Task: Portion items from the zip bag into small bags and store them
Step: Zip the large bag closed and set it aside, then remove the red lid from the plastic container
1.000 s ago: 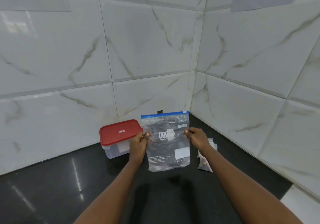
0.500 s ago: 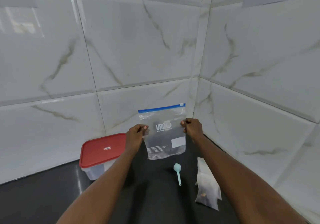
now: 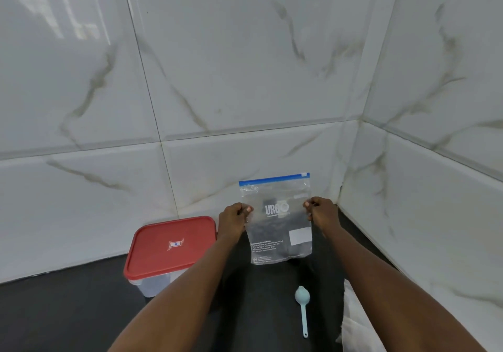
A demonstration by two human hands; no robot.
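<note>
I see both hands — left hand point(image 3: 233, 219), right hand point(image 3: 322, 212) — pinching the clear blue-topped plastic zip bag point(image 3: 277, 218) upright at frame centre.

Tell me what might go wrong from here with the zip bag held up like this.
1. The left hand and right hand pinch the zip bag only by its side edges in mid-air; a slip could drop it onto the counter.
2. The spoon lies close to the bag and the small bags beside the right forearm; lowering the arms might knock them.
</note>
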